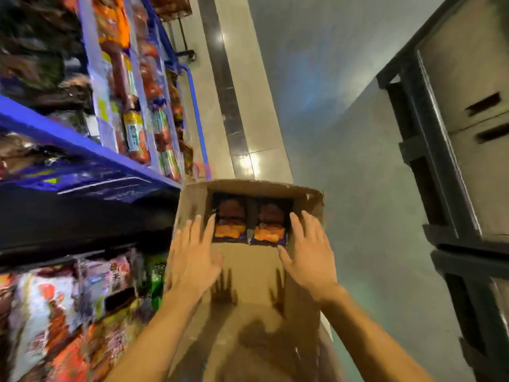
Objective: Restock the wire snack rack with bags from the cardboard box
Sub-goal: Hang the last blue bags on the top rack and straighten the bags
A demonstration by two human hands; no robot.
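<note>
Neither hand is gripping anything: the left hand (pixel 192 260) and the right hand (pixel 308 255) are both hovering with fingers straight and spread, palms facing down, over the cardboard box (pixel 248 271). Their shadows are falling on the box's near flap, so the palms are sitting clear of it; whether any fingertip is touching the cardboard cannot be told. The box is standing open just beside the blue wire rack (pixel 82 144), which is running along the person's left side. Two purple-and-orange snack bags are lying side by side in the opening, the left bag (pixel 230 221) just beside the left fingertips and the right bag (pixel 270 221) just beside the right fingers. Packaged snacks (pixel 132 128) are filling the rack's tiers, blurred. Dark stacked crates (pixel 454 133) are standing well apart on the right.
</note>
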